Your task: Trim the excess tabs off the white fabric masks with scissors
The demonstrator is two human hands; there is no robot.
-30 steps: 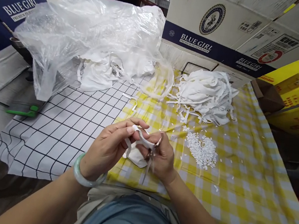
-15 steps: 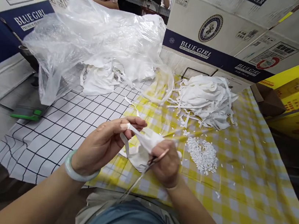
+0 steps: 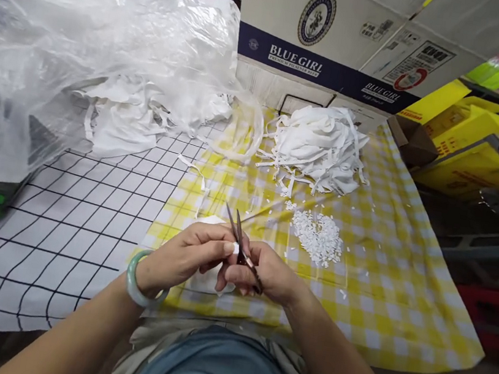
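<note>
scissors (image 3: 239,235): smooth metal | pile (image 3: 318,144): matt cloth | bag (image 3: 128,21): glossy plastic | carton (image 3: 343,45): matt cardboard

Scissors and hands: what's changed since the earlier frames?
The scissors, in the right hand, have swung from pointing back toward the person to pointing away, blades parted beside the white strap. The view has shifted right. Same: left hand pinching white strap; cloth pile and scraps look unmoved.
</note>
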